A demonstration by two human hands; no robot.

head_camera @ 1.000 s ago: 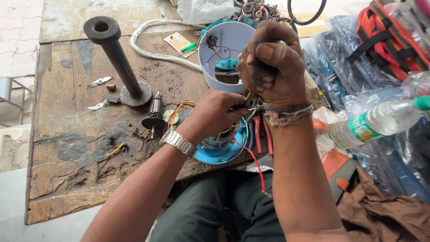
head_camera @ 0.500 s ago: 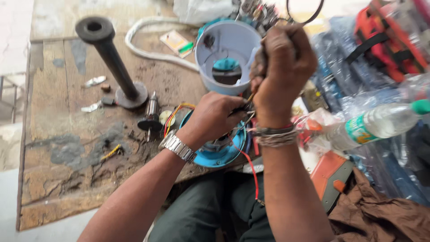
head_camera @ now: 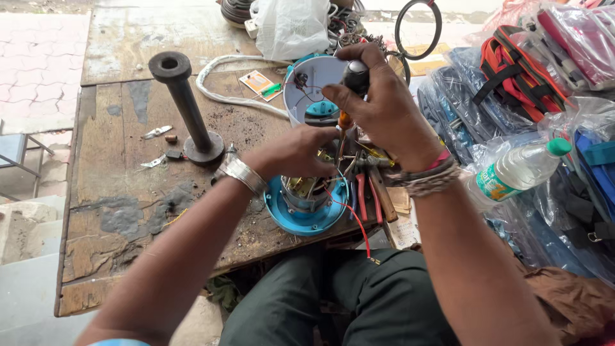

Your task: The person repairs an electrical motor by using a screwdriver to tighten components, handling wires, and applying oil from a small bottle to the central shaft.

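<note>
Raised since the earlier frame, the right hand (head_camera: 384, 106) now clenches a screwdriver (head_camera: 349, 96) by its dark handle, shaft pointing down into the blue motor base (head_camera: 306, 214). Left hand (head_camera: 291, 152), wearing a metal wristband, grips the wiring and metal parts at the top of that base, which sits at the near edge of the wooden worktop (head_camera: 128, 192). Behind the hands stands a white cylindrical housing (head_camera: 307, 86); red-handled pliers (head_camera: 365, 198) lie just beside the base.

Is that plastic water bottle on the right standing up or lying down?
Lying down. The water bottle rests on its side on the plastic-wrapped packages, green cap pointing up-right.
</note>
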